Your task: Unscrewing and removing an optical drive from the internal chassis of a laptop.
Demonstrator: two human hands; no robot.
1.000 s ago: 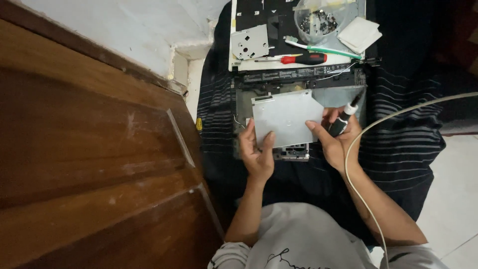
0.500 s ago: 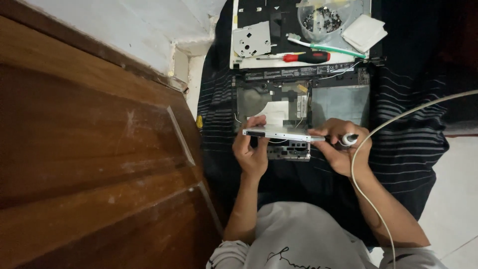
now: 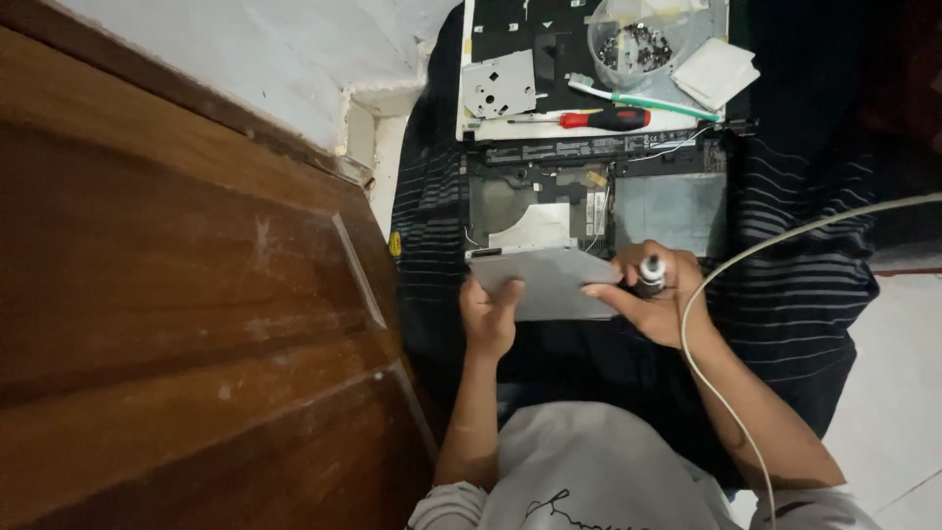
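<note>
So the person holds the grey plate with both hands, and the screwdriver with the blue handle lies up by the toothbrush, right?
Not quite: the screwdriver has a red and black handle, not blue, as the head view shows. It does lie by the toothbrush, and both hands hold the grey plate.

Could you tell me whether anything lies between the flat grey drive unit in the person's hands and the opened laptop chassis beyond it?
Nothing visible does: both hands, left and right, hold the grey drive directly before the chassis.

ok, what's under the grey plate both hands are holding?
The opened laptop chassis shows beyond the plate; whatever lies directly beneath is covered.
</note>
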